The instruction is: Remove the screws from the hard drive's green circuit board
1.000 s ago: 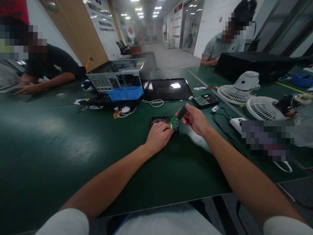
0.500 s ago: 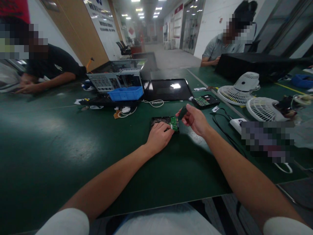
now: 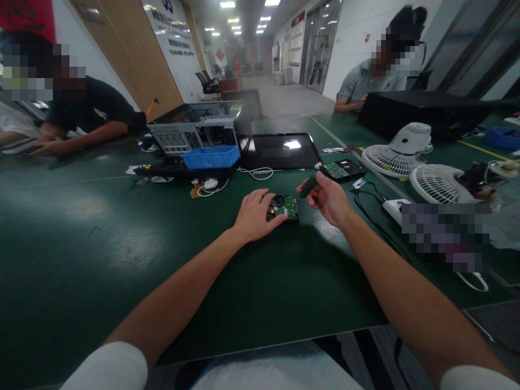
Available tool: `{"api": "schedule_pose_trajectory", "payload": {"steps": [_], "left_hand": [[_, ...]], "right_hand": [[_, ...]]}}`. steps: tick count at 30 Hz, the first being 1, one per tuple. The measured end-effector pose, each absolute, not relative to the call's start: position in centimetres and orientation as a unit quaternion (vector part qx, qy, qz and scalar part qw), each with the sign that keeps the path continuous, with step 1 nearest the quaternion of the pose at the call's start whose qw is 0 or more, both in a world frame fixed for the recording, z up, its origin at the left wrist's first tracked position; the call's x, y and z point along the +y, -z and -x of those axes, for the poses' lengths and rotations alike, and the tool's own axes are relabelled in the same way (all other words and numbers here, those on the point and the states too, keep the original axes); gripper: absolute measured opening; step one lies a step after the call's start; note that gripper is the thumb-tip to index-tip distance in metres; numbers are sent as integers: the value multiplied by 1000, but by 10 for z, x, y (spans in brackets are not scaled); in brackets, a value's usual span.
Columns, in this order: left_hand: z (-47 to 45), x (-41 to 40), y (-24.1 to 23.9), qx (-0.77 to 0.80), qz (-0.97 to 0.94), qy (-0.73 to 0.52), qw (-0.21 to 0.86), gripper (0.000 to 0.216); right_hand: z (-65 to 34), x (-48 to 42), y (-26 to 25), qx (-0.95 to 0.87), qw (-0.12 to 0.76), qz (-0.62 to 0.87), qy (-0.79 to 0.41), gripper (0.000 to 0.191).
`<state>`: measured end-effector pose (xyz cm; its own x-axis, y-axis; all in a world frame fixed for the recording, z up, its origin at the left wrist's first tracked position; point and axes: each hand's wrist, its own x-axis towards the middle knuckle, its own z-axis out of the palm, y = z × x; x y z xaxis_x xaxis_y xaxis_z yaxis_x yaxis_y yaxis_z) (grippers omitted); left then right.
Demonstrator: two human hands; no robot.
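Observation:
A hard drive (image 3: 290,206) lies on the green table, its green circuit board facing up. My left hand (image 3: 254,215) holds it from the left, fingers along the far left side and thumb on the near edge; the drive's left part is hidden under the hand. Just right of the drive, my right hand (image 3: 331,201) is raised, its fingers closed round a short dark green rounded piece (image 3: 309,186). That piece points left towards the drive without touching it, and its exact kind is unclear.
Beyond lie a second hard drive (image 3: 344,169), a black panel (image 3: 282,151), a blue bin (image 3: 211,157) and an open computer case (image 3: 170,139). White fans (image 3: 436,183) and a power strip (image 3: 394,209) with black cables stand right. Two people sit across the table.
My left hand has shifted left and opened out somewhat, uncovering more of the drive. My right hand has moved slightly right with the dark green piece, away from the drive.

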<state>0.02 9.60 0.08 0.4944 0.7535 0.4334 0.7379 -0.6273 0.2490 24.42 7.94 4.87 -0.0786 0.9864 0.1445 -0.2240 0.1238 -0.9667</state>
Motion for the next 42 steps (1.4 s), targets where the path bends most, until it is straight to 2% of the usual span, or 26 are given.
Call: {"api": "schedule_pose_trajectory", "payload": {"steps": [5, 14, 16, 18, 20, 21, 25, 29, 36, 42], "left_hand": [[13, 112, -5, 464, -859, -193, 102, 73], [12, 105, -34, 599, -791, -93, 76, 70], [14, 105, -36, 605, -782, -85, 124, 63], [17, 107, -35, 586, -776, -80, 220, 53], [19, 110, -30, 571, -761, -93, 294, 44], [20, 112, -27, 574, -755, -108, 297, 38], [22, 117, -14, 591, -751, -195, 220, 19], [21, 119, -3, 568, -751, -255, 218, 28], [15, 118, 9, 527, -748, -301, 268, 20], [11, 114, 9, 498, -750, -333, 282, 26]], "right_hand": [[-245, 82, -48, -487, 566, 401, -530, 51], [-245, 83, -49, -466, 599, 392, -521, 49], [-245, 83, -49, -463, 602, 391, -519, 49], [-245, 83, -49, -463, 603, 389, -520, 49], [-245, 83, -49, -462, 604, 387, -522, 49], [-245, 83, -48, -462, 604, 387, -522, 48], [-244, 84, -46, -466, 596, 393, -523, 50], [-244, 84, -43, -472, 583, 393, -532, 52], [-244, 84, -42, -474, 576, 394, -536, 50], [-245, 85, -41, -477, 573, 396, -536, 49]]}}
